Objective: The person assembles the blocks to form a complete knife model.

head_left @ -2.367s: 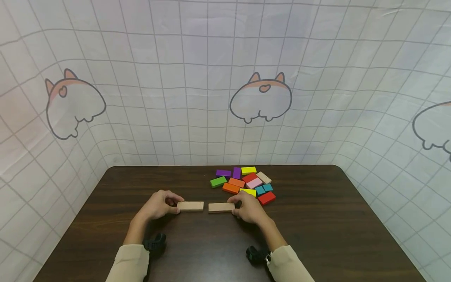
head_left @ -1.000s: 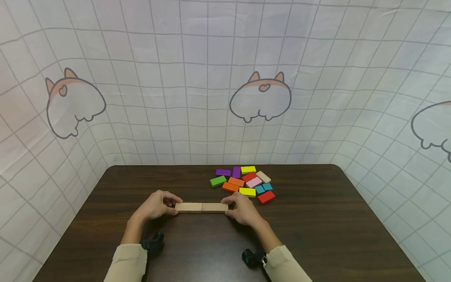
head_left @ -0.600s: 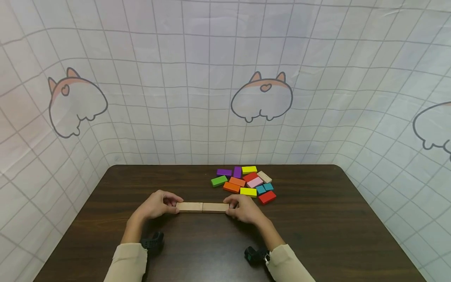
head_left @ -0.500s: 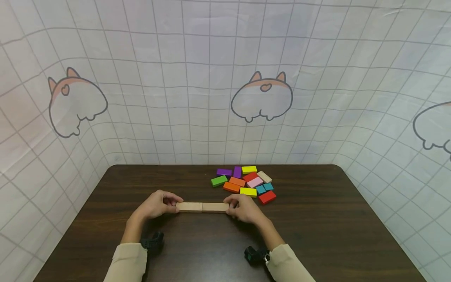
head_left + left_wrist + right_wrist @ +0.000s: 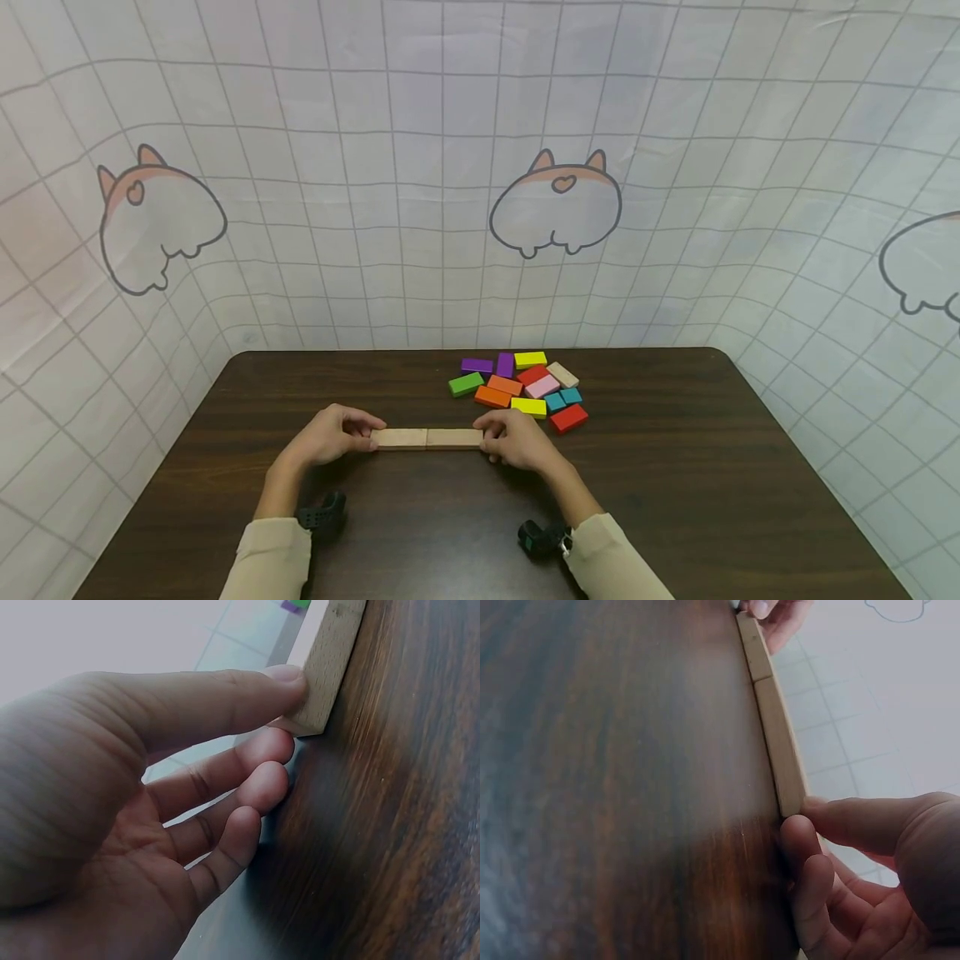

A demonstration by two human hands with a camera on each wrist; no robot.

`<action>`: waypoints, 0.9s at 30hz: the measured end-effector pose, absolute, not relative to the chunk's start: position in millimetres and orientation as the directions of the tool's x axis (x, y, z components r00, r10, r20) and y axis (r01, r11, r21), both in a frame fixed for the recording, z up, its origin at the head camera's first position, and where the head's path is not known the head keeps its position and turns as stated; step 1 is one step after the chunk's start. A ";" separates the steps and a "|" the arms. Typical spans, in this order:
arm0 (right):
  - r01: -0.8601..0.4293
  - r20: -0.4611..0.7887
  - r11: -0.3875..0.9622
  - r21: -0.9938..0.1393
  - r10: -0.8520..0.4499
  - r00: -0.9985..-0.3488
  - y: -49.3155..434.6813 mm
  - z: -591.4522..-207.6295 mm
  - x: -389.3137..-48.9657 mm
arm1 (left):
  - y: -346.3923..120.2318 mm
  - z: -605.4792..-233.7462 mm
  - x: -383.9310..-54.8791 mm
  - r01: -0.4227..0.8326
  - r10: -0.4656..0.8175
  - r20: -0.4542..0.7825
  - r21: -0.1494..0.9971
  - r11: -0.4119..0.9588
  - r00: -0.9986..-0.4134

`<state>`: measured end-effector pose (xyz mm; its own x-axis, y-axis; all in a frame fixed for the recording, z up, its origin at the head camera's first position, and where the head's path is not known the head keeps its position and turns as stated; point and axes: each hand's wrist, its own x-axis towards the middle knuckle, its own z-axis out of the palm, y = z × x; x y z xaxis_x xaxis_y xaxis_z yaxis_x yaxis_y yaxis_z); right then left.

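Two plain wooden blocks lie flat on the dark table, end to end in one straight row, their inner ends touching. My left hand [image 5: 330, 437] pinches the outer end of the left wooden block [image 5: 400, 438]. In the left wrist view its thumb presses the side of that block [image 5: 327, 664], and the other fingers curve below. The far end of the right wooden block [image 5: 454, 438] is pinched by my right hand [image 5: 519, 442]. Seen from the right wrist, thumb and forefinger meet at the end of this block [image 5: 781, 754], with the seam between both blocks visible farther up.
Behind my right hand lies a loose group of coloured blocks, among them a green block [image 5: 467, 384], a yellow block [image 5: 528, 407], a red block [image 5: 569, 418] and a plain wooden one [image 5: 562, 375]. A grid-patterned cloth [image 5: 375, 250] hangs behind the table [image 5: 675, 467].
The gap between the two wooden blocks has closed: my right hand moved its block left against the other. Over the last second both hands have stayed nearly still.
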<state>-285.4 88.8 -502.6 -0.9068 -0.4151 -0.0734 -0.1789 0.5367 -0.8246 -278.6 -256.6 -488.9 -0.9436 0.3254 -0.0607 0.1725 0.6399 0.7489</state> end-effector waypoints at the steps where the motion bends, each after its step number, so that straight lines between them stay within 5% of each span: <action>1: -0.178 -0.073 0.535 -0.826 -0.415 -0.907 88.5 -502.7 -285.8 | -256.8 -488.7 -278.3 0.175 0.326 -0.059 0.747 0.641 -0.944; 27: -0.190 -0.069 0.529 -0.827 -0.431 -0.900 85.2 -504.7 -292.0 | -258.8 -490.9 -277.6 0.144 0.276 -0.056 0.745 0.651 -0.960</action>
<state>-292.0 85.2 -504.7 -0.8995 -0.4313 -0.0695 -0.1900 0.5295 -0.8268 -277.6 -258.8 -490.9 -0.9595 0.2760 -0.0564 0.1435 0.6512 0.7452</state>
